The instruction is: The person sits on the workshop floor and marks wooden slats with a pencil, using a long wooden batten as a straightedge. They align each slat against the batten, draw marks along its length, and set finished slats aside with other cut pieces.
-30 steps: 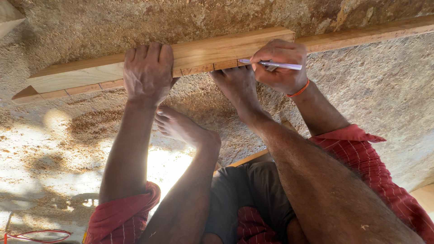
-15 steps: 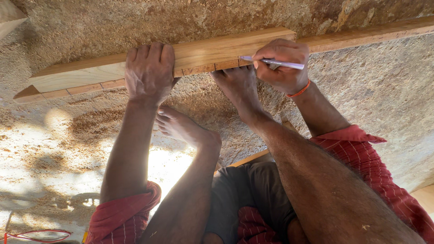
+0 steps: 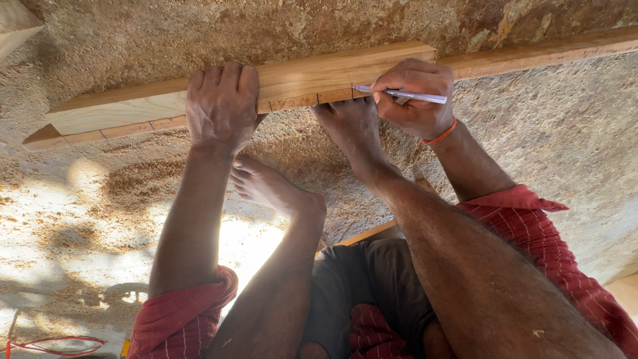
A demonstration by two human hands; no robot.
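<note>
A short wooden plank [image 3: 299, 80] lies on top of a longer wooden board [image 3: 545, 53] on the sawdust-covered ground. My left hand [image 3: 221, 106] presses flat on the plank, fingers over its far edge. My right hand [image 3: 415, 96] holds a white pen [image 3: 402, 94], its tip touching the plank's near edge. My right foot [image 3: 352, 129] is braced against the plank's edge just below the pen. My left foot [image 3: 266, 186] rests on the ground behind my left hand.
Sawdust [image 3: 80, 199] covers the ground, with bright sun patches at lower left. A red cord [image 3: 53, 346] lies at the bottom left corner. Another wooden piece [image 3: 16, 26] shows at the top left, and a thin wooden strip [image 3: 365, 233] lies under my legs.
The pen in my right hand has slid slightly left along the plank's near edge. My left hand and both feet stay put.
</note>
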